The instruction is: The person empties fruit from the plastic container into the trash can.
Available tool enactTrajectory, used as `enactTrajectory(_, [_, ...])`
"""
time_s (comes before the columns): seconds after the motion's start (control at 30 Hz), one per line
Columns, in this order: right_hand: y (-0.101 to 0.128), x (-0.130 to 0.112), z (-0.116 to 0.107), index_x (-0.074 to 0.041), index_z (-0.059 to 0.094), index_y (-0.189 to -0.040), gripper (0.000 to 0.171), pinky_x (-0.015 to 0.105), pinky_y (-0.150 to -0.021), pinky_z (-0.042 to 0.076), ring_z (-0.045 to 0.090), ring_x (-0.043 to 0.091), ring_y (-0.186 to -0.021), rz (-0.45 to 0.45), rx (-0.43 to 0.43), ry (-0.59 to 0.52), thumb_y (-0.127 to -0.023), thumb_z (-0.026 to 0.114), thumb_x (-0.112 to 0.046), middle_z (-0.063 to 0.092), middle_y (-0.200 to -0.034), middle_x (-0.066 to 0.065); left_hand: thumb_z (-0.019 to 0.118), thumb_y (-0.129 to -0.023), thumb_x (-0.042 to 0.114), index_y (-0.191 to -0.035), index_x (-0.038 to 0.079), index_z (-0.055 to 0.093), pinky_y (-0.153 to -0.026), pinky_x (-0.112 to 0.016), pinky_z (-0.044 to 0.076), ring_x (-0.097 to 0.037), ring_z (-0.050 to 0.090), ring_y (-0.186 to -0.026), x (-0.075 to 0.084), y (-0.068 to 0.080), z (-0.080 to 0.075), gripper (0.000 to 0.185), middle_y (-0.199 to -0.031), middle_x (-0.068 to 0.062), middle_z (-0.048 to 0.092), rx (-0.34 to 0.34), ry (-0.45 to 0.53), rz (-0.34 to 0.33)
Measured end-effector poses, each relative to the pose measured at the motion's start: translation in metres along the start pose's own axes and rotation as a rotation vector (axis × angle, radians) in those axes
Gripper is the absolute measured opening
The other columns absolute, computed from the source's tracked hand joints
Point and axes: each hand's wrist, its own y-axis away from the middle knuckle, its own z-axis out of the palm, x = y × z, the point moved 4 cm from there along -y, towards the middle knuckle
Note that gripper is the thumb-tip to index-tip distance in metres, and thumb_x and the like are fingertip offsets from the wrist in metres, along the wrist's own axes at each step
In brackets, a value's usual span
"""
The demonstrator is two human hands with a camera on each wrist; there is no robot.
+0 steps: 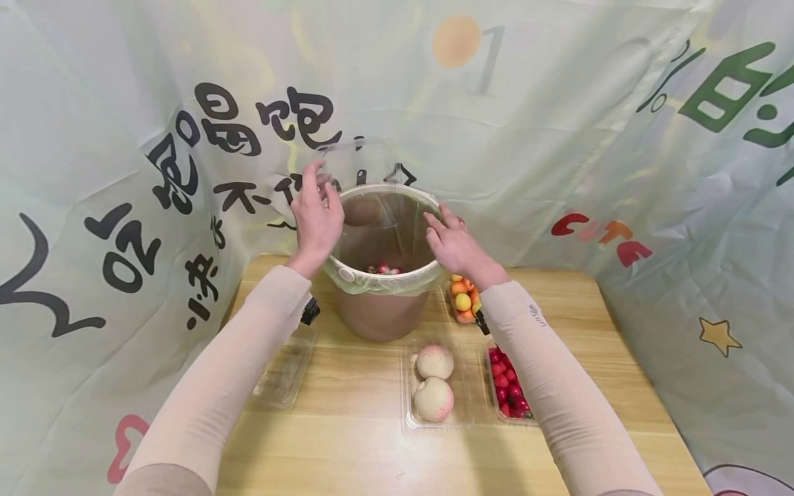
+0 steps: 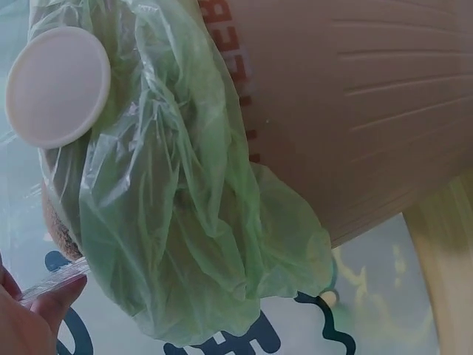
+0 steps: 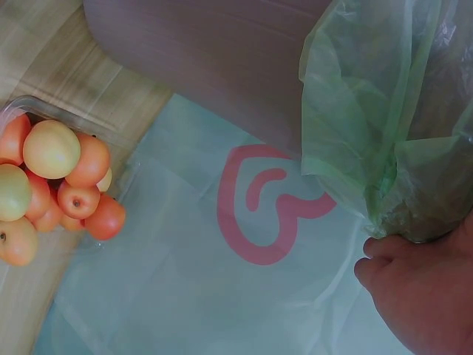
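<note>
A brown bin (image 1: 378, 313) lined with a green plastic bag (image 2: 170, 192) stands at the back of the table, some small reddish pieces (image 1: 383, 269) at its bottom. Above its left rim, my left hand (image 1: 318, 217) pinches a clear plastic container (image 1: 360, 162), tilted over the bin's far side. In the left wrist view, a brown, rough-surfaced thing (image 2: 59, 229) shows beside the bag. My right hand (image 1: 459, 244) grips the bag at the right rim, its fingers curled over the edge.
In front of the bin, a clear box holds two pale, pink-flecked round fruits (image 1: 434, 382). To the right stand a box of red berries (image 1: 509, 386) and a box of orange and yellow fruits (image 3: 63, 181). A clear tray (image 1: 282, 375) lies left, partly behind my forearm. Printed cloth walls (image 1: 558, 138) enclose the table.
</note>
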Motion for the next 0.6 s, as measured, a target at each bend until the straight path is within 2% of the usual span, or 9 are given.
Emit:
enactTrajectory(0.3, [-0.001, 0.0007, 0.0012, -0.014, 0.025, -0.169, 0.063, 0.058, -0.134, 0.009, 0.01, 0.05, -0.162, -0.01, 0.0, 0.018, -0.112, 0.019, -0.042, 0.0, -0.178, 0.018, 0.053, -0.104, 0.001, -0.144, -0.001, 0.055, -0.091, -0.054, 0.06, -0.043, 0.074, -0.104, 0.0037, 0.0017, 0.0001, 0.04, -0.122, -0.029, 0.072, 0.008, -0.033, 0.076])
enactTrajectory(0.6, [-0.0021, -0.0013, -0.0001, -0.014, 0.021, -0.17, 0.064, 0.061, -0.134, 0.007, 0.009, 0.051, -0.162, -0.028, -0.013, 0.076, -0.112, 0.019, -0.041, 0.002, -0.178, 0.02, 0.053, -0.105, 0.002, -0.144, -0.001, 0.054, -0.086, -0.05, 0.064, -0.04, 0.076, -0.101, 0.0044, 0.0001, -0.0008, 0.039, -0.122, -0.028, 0.072, 0.019, -0.019, 0.082])
